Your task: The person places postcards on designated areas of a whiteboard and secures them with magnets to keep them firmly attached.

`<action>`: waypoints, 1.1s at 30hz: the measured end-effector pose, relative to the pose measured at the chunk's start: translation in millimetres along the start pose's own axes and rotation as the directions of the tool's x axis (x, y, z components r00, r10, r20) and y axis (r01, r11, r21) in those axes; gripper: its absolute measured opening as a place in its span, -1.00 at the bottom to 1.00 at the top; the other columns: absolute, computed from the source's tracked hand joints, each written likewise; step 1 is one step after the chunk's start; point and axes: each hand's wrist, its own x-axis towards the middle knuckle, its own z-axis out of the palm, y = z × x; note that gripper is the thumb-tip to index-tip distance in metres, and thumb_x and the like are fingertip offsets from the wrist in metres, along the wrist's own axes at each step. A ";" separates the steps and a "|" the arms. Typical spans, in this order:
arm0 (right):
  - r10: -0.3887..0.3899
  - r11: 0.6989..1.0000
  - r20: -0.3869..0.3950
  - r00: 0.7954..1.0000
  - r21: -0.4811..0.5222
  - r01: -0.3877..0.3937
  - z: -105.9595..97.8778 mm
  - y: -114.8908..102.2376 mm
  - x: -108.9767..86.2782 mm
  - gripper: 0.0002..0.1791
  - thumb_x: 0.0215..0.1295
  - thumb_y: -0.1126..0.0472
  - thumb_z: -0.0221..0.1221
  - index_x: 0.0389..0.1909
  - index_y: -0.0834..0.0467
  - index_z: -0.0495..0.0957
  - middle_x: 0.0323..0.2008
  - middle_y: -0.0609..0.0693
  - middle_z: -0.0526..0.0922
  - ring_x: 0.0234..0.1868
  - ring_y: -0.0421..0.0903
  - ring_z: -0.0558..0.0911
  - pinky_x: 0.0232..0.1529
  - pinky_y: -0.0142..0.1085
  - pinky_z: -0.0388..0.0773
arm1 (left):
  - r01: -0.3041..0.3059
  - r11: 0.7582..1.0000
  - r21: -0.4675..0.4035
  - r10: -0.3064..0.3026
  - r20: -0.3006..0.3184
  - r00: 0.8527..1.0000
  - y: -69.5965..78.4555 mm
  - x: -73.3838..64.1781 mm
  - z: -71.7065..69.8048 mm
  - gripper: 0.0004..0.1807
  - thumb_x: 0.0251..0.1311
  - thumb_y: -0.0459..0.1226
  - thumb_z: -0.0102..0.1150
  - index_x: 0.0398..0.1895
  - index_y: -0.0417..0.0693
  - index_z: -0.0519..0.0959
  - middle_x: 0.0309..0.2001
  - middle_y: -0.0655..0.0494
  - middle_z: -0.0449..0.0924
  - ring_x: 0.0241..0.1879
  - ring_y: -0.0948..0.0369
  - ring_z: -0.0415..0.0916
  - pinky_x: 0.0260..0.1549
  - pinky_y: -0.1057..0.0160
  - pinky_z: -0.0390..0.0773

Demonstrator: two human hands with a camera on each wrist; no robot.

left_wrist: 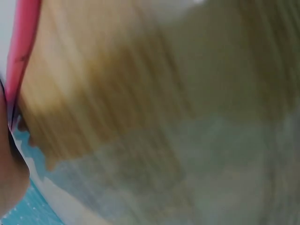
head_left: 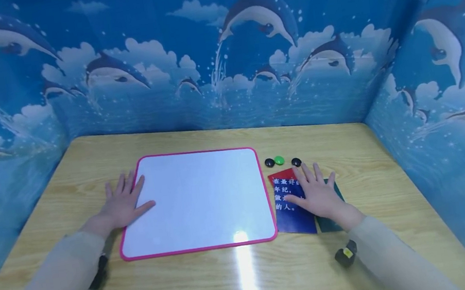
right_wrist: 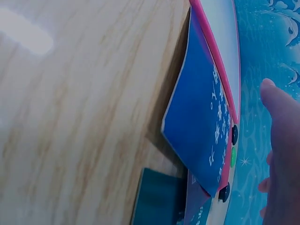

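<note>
A whiteboard [head_left: 196,203] with a pink rim lies flat on the table. My left hand [head_left: 119,208] is spread at its left side, thumb and forefinger overlapping the board in the head view. To the right, my right hand [head_left: 319,196] is spread over a blue card [head_left: 293,222] with white Chinese characters, covering part of the writing. Under and beside that card show a red card [head_left: 278,175] and a dark green card [head_left: 328,224]. The right wrist view shows the blue card [right_wrist: 194,136] with its near corner raised off the table. Neither hand grips anything.
Beyond the cards lie a black round piece [head_left: 269,162], a green one [head_left: 279,160] and another black one [head_left: 296,161]. Dolphin-printed blue curtains [head_left: 218,103] stand along the back and sides of the wooden table [head_left: 181,289].
</note>
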 end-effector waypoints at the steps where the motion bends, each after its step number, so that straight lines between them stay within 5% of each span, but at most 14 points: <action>1: 0.000 1.000 -0.002 1.000 0.002 0.000 0.2 1.2 0.1 0.03 0.17 -0.38 0.01 0.47 0.14 -0.10 0.45 0.32 -0.07 0.42 0.42 -0.21 0.16 0.52 -0.36 | -0.001 1.000 -0.003 0.001 0.000 1.000 0.1 0.2 0.0 0.00 0.23 0.29 -0.21 0.46 -0.22 -0.15 0.45 -0.36 -0.39 0.40 -0.35 -0.48 0.20 -0.43 -0.57; 19: 0.049 0.998 0.015 0.999 -0.037 -0.048 15.2 27.6 2.0 0.05 0.13 -0.40 0.03 0.44 0.22 0.00 0.42 0.33 0.02 0.42 0.42 -0.15 0.21 0.48 -0.32 | 0.006 1.000 -0.022 -0.006 0.019 1.000 -2.9 -0.9 3.3 0.02 0.20 0.33 -0.25 0.48 -0.16 -0.21 0.47 -0.32 -0.41 0.41 -0.31 -0.50 0.20 -0.41 -0.60; 33: 0.054 0.995 -0.024 0.998 -0.087 -0.056 16.3 32.6 5.4 -0.13 0.11 -0.29 0.15 0.25 0.28 0.32 0.36 0.34 0.13 0.39 0.41 -0.04 0.22 0.47 -0.17 | 0.008 1.000 -0.023 -0.008 0.020 1.000 -3.6 1.1 5.1 0.02 0.20 0.34 -0.26 0.48 -0.14 -0.23 0.47 -0.30 -0.43 0.41 -0.31 -0.52 0.20 -0.41 -0.61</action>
